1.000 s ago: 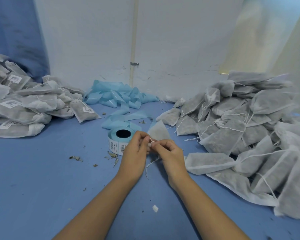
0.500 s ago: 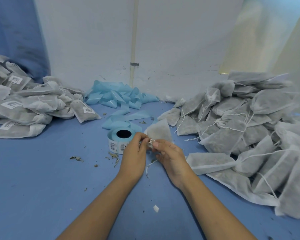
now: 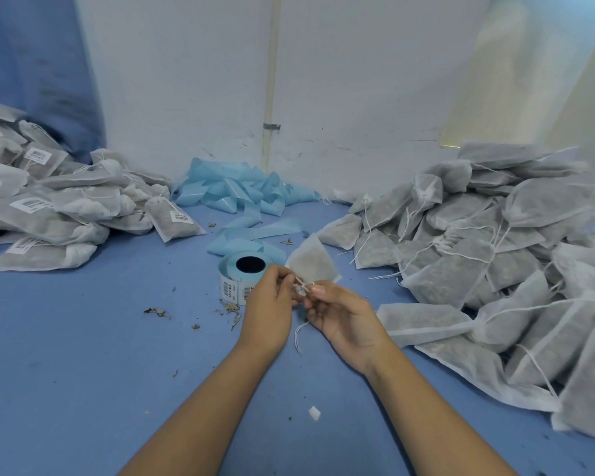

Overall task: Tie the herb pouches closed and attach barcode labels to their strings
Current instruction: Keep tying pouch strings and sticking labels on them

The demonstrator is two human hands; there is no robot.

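Right, hands: we see the left hand (image 3: 268,304) and right hand (image 3: 340,314) close together at centre, above the table (image 3: 83,355).
Left grip: fingertips pinched together on the string (image 3: 301,286) at the pouch neck.
Right grip: thumb and forefinger clamped on the same string from the other side; remaining fingers loosely curled.
Pouch (image 3: 311,264): held just above the table behind both hands, neck toward us, body tilted up and away.
String tail: we see a loose end hanging down between the wrists.
Roll (image 3: 243,274): barcode label roll, lying on its side just left of the pouch, partly behind the left hand.
Backing (image 3: 244,197): blue liner strip trailing from the roll into a heap by the wall (image 3: 193,97).
Right pile (image 3: 495,252): unlabelled pouches with loose strings, near the right hand.
Left pile (image 3: 55,207): pouches carrying barcode labels, well apart from the hands.
Crumbs (image 3: 158,312): we note dried herb bits scattered on the table left of the hands.
Scrap (image 3: 314,413): 1 small white bit between the forearms.
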